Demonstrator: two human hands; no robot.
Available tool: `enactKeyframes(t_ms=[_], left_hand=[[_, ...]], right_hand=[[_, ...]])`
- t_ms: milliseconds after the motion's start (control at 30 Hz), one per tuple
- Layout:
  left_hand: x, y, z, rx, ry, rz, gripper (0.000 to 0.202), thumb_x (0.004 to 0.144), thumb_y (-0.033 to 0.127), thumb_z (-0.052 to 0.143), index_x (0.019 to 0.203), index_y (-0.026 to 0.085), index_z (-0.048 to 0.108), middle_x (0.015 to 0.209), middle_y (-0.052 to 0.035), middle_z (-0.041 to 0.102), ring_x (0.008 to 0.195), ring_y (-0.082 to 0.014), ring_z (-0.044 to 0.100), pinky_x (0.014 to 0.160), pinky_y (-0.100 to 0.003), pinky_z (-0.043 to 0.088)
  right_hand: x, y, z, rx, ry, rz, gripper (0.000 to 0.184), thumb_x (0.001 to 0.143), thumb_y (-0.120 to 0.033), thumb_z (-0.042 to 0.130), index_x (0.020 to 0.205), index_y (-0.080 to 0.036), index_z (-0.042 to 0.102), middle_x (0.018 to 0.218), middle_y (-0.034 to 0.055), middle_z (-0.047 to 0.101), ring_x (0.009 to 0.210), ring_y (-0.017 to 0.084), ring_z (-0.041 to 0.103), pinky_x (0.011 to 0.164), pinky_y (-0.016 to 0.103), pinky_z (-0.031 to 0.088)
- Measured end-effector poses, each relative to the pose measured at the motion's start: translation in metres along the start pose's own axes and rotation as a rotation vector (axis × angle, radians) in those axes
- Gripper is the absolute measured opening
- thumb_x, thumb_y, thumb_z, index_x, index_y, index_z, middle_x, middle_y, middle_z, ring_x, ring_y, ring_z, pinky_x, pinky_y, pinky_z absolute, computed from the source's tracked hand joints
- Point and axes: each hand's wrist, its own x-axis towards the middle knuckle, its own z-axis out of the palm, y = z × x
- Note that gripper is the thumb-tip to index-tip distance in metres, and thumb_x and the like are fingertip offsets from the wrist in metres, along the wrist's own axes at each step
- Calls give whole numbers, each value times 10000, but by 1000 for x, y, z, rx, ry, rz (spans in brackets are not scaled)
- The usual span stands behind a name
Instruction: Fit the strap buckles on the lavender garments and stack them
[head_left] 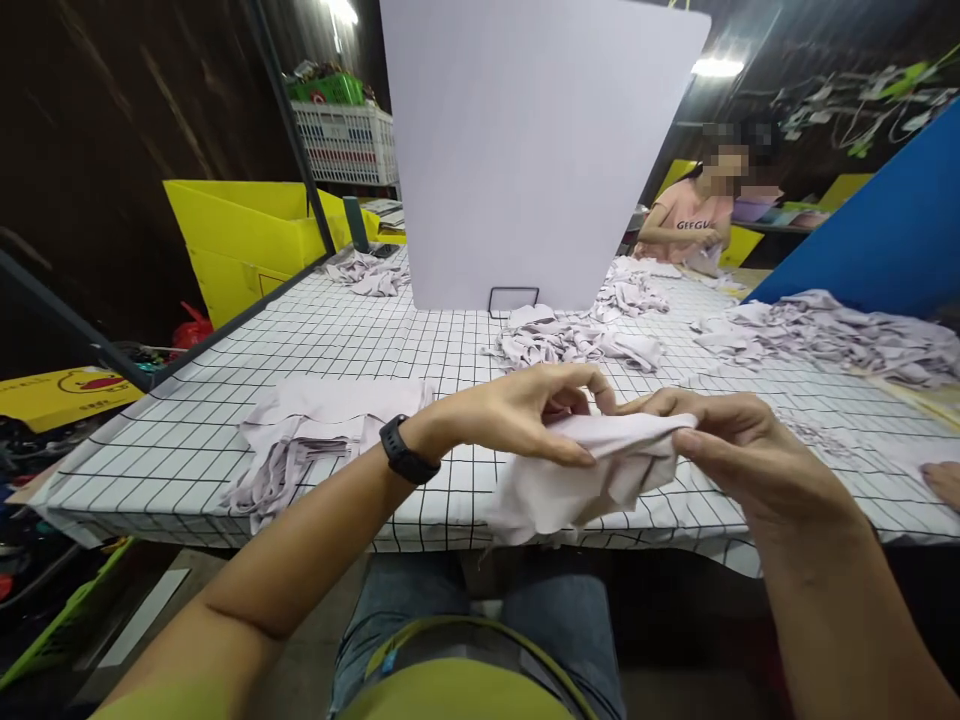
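Observation:
A pale pinkish-grey piece of cloth (pixel 585 490) hangs loosely in folds over the table's front edge, held up between both my hands. My right hand (pixel 739 445) pinches its upper right corner between thumb and fingers. On the cloth's upper left side, my left hand (pixel 525 410) has its thumb along the front and its fingers curled behind, closed on the fabric. A black band circles my left wrist. To the left of that hand lies a neat stack of similar cloth pieces (pixel 337 405), with strips drooping at its near side.
Loose cloth piles (pixel 555 340) lie mid-table below a large upright white board (pixel 540 150). More cloth (pixel 847 335) is heaped at right, near a blue panel (pixel 877 220). Another person's hand (pixel 943 483) rests at the right edge. A person (pixel 690 220) sits across the table.

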Motion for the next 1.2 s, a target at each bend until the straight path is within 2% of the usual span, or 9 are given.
enactKeyframes(t_ms=[133,267,400,567,733,800,900,1000,1200], left_hand=[[-16,1,-15,-103,22,-121,267,802,347,810,881,145,655,772,-17,617,668,-117,573,544,-217,406],[-33,4,-34,-49,86,-136,335,748,376,860,668,132,644,670,1,576,596,-94,530,515,-211,363],[-45,9,-59,23,147,-136,365,743,422,862,646,127,670,619,1,558,549,-81,475,485,-213,299],[-41,5,-79,85,283,-163,359,723,461,861,706,133,716,684,-27,618,634,-117,534,553,-230,366],[-26,-18,-38,210,672,-239,374,782,503,795,689,158,688,703,-27,630,640,-130,543,627,-272,436],[-26,-22,-10,112,568,-306,556,888,635,628,591,166,653,598,-24,588,559,-121,509,629,-291,439],[-26,-19,26,-82,347,-329,701,925,738,466,659,148,736,698,-99,703,655,-168,629,689,-316,466],[-20,-19,43,-130,460,-314,640,872,725,575,712,131,751,745,-109,724,721,-193,665,667,-303,447],[-1,-37,40,-323,584,-245,444,758,568,783,644,146,706,657,-29,627,652,-129,555,627,-269,368]], right_hand=[[-2,-6,-3,154,65,-44,340,755,-518,851,565,-271,716,661,42,625,797,244,610,699,343,528],[-6,-11,-17,7,112,2,458,769,-521,838,508,-225,604,698,41,581,755,217,559,636,313,460],[-11,-12,-39,-189,84,48,425,837,-453,807,541,-215,616,736,41,600,775,210,568,702,328,464],[-3,-13,-34,77,120,66,390,729,-579,850,591,-243,707,658,31,629,614,186,557,572,327,468],[26,2,2,196,356,102,376,598,-586,928,614,-265,732,590,-26,583,524,113,481,498,257,426],[37,10,16,187,376,106,364,611,-584,922,666,-259,767,657,-10,635,584,123,533,548,263,460],[47,17,30,153,386,113,363,647,-564,910,703,-225,794,690,10,657,634,137,553,582,272,462],[50,15,35,121,392,113,356,690,-542,892,703,-202,788,658,0,617,616,124,510,561,259,417],[56,9,35,95,410,116,466,628,-620,890,644,-183,726,627,-2,573,589,123,477,535,260,384]])
